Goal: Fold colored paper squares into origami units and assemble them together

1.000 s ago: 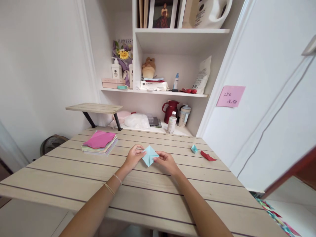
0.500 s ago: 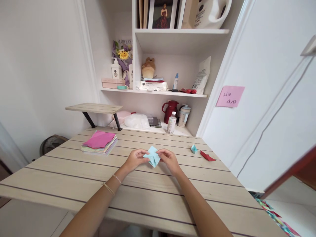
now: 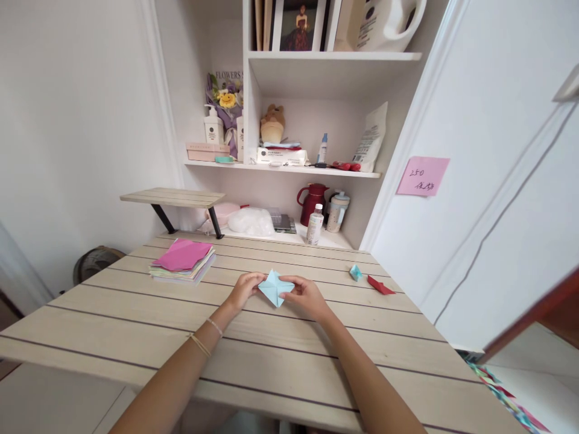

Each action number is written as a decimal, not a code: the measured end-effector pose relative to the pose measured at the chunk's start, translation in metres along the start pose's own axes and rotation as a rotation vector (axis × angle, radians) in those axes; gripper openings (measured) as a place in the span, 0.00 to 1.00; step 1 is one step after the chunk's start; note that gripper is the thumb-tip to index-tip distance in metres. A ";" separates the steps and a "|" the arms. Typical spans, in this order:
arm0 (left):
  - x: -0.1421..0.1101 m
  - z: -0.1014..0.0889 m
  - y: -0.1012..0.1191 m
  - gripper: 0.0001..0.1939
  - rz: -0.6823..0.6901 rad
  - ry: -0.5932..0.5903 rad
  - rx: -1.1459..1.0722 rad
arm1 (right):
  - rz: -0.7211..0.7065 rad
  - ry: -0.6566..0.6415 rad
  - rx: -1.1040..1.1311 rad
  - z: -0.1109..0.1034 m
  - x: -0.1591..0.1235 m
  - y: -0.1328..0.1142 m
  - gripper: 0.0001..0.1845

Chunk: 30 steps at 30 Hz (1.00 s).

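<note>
A light blue folded paper [image 3: 274, 289] with crease lines is held between both hands, over the middle of the slatted wooden table [image 3: 280, 355]. My left hand [image 3: 245, 290] grips its left corner, the fingers partly behind the paper. From the right, my right hand [image 3: 306, 295] pinches the other side, thumb in front near the lower right edge. To the right on the tabletop lie a small blue folded paper piece [image 3: 355, 273] and a red folded paper piece [image 3: 380, 286].
A stack of coloured paper [image 3: 183, 260], pink on top, lies at the left. Behind it stands a small raised wooden shelf [image 3: 174, 197] on black legs. At the back are a clear bottle [image 3: 315, 225], a red jug [image 3: 312, 204] and a patterned cup [image 3: 337, 213].
The blue paper has shifted slightly left and been turned, showing a flatter, wider face. My right hand has moved left with it, its thumb now on the paper's front.
</note>
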<state>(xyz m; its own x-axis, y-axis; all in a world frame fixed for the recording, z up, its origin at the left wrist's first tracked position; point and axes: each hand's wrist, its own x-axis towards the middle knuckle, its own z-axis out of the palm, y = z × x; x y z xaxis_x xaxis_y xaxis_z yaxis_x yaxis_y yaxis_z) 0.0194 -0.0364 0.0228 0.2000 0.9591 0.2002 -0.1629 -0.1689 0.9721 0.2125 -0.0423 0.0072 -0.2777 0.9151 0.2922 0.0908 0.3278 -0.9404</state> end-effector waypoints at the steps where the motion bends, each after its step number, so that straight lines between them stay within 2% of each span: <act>1: -0.001 0.001 0.000 0.12 0.002 -0.011 0.008 | -0.012 0.001 -0.030 0.000 0.001 0.001 0.27; 7: 0.000 0.002 0.000 0.14 0.055 0.004 0.050 | -0.141 0.008 -0.196 -0.001 0.001 0.000 0.23; 12: 0.001 0.000 0.001 0.07 0.124 0.030 0.161 | -0.299 0.095 -0.370 -0.001 -0.001 -0.005 0.15; 16: -0.005 0.005 0.002 0.16 0.138 -0.039 0.181 | -0.335 0.141 -0.427 -0.001 -0.002 -0.007 0.11; 17: -0.006 0.006 0.002 0.18 0.164 -0.041 0.218 | -0.337 0.149 -0.422 -0.001 -0.002 -0.008 0.10; 21: -0.005 0.005 0.001 0.09 0.280 -0.011 0.411 | -0.304 0.183 -0.350 0.000 -0.002 -0.011 0.09; 24: -0.001 0.003 -0.001 0.10 0.288 0.013 0.318 | -0.238 0.201 -0.246 0.003 -0.003 -0.014 0.10; 26: 0.000 0.003 -0.004 0.12 0.252 -0.019 0.239 | -0.187 0.194 -0.156 0.008 -0.003 -0.014 0.11; 30: -0.003 0.005 -0.008 0.14 0.081 -0.144 0.186 | -0.080 0.205 -0.018 0.016 -0.003 -0.011 0.14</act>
<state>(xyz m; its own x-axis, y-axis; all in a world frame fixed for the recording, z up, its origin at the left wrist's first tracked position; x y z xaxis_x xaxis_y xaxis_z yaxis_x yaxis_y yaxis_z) 0.0252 -0.0393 0.0153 0.3313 0.9008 0.2807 -0.0055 -0.2957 0.9553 0.1972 -0.0528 0.0136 -0.0845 0.9142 0.3964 0.0942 0.4034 -0.9102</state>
